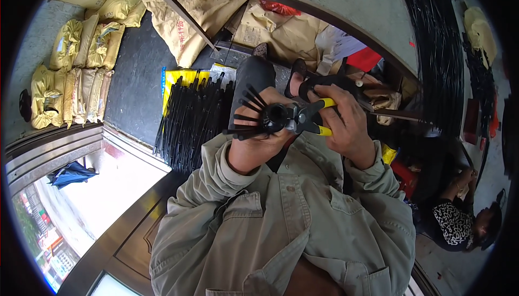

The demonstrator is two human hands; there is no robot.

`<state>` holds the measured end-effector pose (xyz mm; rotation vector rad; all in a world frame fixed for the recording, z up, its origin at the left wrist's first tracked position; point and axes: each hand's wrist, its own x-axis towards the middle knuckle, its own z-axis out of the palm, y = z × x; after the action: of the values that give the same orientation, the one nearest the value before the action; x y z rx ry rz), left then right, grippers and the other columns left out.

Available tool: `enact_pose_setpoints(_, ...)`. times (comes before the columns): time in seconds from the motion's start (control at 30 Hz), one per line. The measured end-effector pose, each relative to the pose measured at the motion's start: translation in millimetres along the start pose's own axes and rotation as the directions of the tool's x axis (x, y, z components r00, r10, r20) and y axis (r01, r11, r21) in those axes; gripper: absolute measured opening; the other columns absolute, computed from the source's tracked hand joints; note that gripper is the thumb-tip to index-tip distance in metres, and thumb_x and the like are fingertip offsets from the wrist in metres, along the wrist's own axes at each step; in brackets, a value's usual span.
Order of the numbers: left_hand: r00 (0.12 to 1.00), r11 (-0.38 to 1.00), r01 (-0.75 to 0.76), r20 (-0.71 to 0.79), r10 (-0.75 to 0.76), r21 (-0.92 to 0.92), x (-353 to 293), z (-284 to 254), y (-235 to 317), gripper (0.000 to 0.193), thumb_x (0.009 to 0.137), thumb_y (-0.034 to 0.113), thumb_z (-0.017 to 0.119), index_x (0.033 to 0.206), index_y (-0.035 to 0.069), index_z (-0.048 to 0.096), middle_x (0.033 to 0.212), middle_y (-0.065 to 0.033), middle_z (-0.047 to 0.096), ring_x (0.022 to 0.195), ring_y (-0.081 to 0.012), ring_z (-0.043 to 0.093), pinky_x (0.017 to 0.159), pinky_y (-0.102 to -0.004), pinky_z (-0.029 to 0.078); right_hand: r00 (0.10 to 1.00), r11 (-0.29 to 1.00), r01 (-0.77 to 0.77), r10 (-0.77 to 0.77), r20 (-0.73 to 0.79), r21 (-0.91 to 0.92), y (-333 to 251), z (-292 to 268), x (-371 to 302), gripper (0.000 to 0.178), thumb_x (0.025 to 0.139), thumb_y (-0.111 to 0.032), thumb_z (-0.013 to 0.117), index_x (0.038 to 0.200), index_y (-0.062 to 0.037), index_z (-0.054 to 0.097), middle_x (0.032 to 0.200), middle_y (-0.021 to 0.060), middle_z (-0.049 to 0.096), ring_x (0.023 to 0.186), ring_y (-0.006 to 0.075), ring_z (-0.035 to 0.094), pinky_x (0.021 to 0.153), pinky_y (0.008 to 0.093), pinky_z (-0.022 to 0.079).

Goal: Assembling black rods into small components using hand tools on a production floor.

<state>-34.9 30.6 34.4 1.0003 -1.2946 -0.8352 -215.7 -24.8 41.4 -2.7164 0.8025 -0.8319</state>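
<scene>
We are gripping a black round hub with radiating ribs (pixel 263 116) in our left hand (pixel 258 143), held chest-high above our lap. Our right hand (pixel 346 125) is closing around yellow-handled pliers (pixel 308 117), their nose touching the hub. A pile of black rods (pixel 189 120) is lying beyond.

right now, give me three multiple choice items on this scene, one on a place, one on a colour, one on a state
1. Where does the pile of black rods lie?
A. left of the hands
B. on the person's lap
C. by the blue umbrella

2. What colour are the pliers' handles?
A. red
B. yellow
C. green

3. What is the left hand doing?
A. hanging free
B. holding a black hub with spokes
C. resting on a sack

Answers: 1 A, the pile lies on the floor left of the hands. 2 B, yellow shows between the right hand's fingers. 3 B, its fingers close around the hub.
</scene>
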Motion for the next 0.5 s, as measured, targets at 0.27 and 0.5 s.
enact_pose_setpoints(0.27,0.999,1.000,-0.016,-0.036,0.015,-0.017,0.3,2.2,-0.5,0.029,0.078,0.023,0.067,0.086,-0.001,0.054,0.080,-0.0084,0.058,0.070,-0.0147,0.053,0.064,-0.0258,0.041,1.000,0.995,0.022,-0.022,0.002,-0.097,1.4,-1.9,-0.9,0.030,0.064,0.002,0.057,0.094,0.0022,0.060,0.097,0.0140,0.052,0.086,0.0306,0.056,0.077,0.0407,0.047)
enact_pose_setpoints(0.5,0.998,1.000,0.012,-0.067,-0.011,0.013,-0.7,3.0,-0.6,0.021,0.073,0.014,0.066,0.084,-0.001,0.056,0.078,-0.0079,0.058,0.068,-0.0147,0.055,0.062,-0.0253,0.042,0.999,1.000,-0.001,0.000,-0.038,-0.012,2.6,5.6,-4.8,0.024,0.059,0.006,0.059,0.082,0.0026,0.056,0.092,0.0147,0.051,0.076,0.0288,0.055,0.062,0.0356,0.046)
